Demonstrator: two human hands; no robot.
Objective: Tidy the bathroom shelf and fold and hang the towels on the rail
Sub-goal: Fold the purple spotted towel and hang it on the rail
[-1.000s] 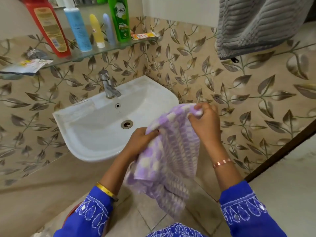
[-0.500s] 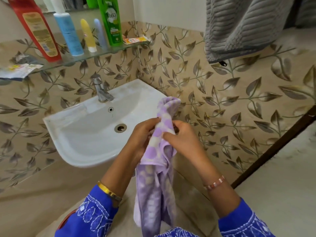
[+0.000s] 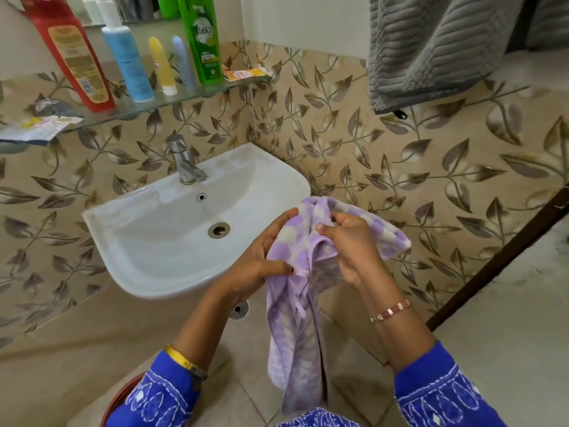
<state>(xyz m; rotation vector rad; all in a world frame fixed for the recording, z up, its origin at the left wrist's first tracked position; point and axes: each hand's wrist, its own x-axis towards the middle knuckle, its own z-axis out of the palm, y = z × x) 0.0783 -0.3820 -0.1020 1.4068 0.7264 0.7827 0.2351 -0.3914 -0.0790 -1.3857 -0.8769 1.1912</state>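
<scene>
- Shelf (image 3: 172, 98), far left: one crumpled sachet (image 3: 40, 129) hangs over the edge, one dark item behind it, too blurred to name.
- Along the shelf I count five upright containers: one red bottle (image 3: 72, 53), one blue bottle (image 3: 127, 57), one yellow tube (image 3: 162, 66), one pale blue tube (image 3: 183, 63), one green bottle (image 3: 200, 38). One flat orange packet (image 3: 243, 73) lies at the right end.
- Below: one sink (image 3: 154, 241), one tap (image 3: 181, 161).
- My left hand (image 3: 261, 254) grasps the purple towel (image 3: 295, 318), thumb pinching its side edge.
- My right hand (image 3: 354, 245) grips the bunched top of the same towel; the rest hangs down between my arms, just in front of the sink.
- Step, I judge: folding towel, not yet neat. Next needs edges matched, then a lift to the rail.
- Upper right: one grey towel (image 3: 431, 47) already hanging; rail itself not visible.
</scene>
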